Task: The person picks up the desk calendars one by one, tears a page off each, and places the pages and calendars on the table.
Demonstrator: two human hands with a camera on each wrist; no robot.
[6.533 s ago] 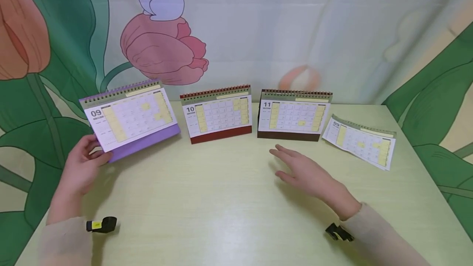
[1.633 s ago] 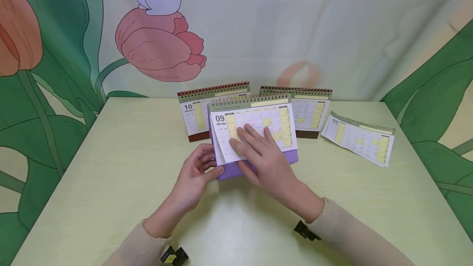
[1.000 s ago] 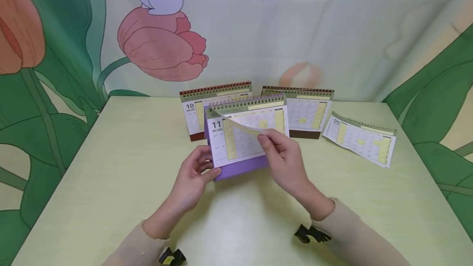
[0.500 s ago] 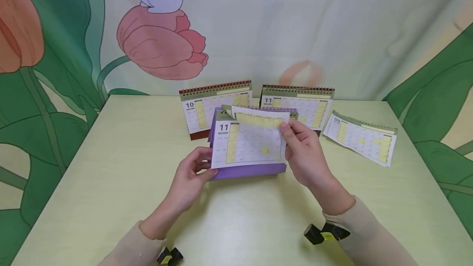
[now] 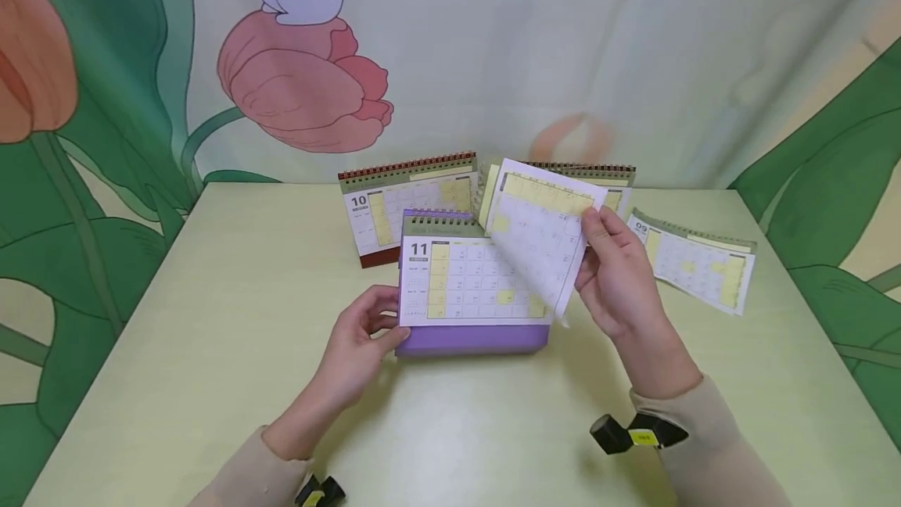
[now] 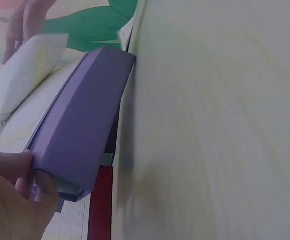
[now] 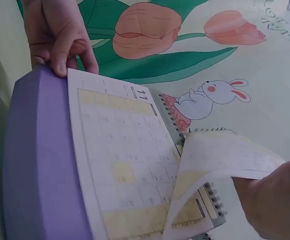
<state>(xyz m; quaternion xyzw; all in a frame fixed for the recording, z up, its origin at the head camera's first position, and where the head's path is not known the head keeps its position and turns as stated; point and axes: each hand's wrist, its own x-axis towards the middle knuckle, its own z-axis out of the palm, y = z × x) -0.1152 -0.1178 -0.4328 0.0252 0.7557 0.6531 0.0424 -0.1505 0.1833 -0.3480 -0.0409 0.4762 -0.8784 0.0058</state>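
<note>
A purple desk calendar [image 5: 472,340] stands in the middle of the table, its front page marked 11. My left hand [image 5: 360,341] grips its lower left corner, thumb on the front of the base, as the left wrist view also shows. My right hand [image 5: 619,280] pinches a calendar page [image 5: 538,229] by its edge and holds it bent up and to the right. That page's punched left end stands free of the spiral rings [image 7: 172,115], while its other end overlaps them in the right wrist view.
Behind stand a red-based calendar [image 5: 408,213] marked 10 and a dark brown calendar [image 5: 619,198], partly covered by the lifted page. Some loose calendar sheets [image 5: 704,268] marked 09 lie on the right of the table [image 5: 176,319]. A printed curtain [image 5: 457,61] hangs behind.
The purple calendar has come from the far left to the middle in my left hand. My right hand, earlier flat on its 09 page, has pulled that page up and rightward, baring page 11.
</note>
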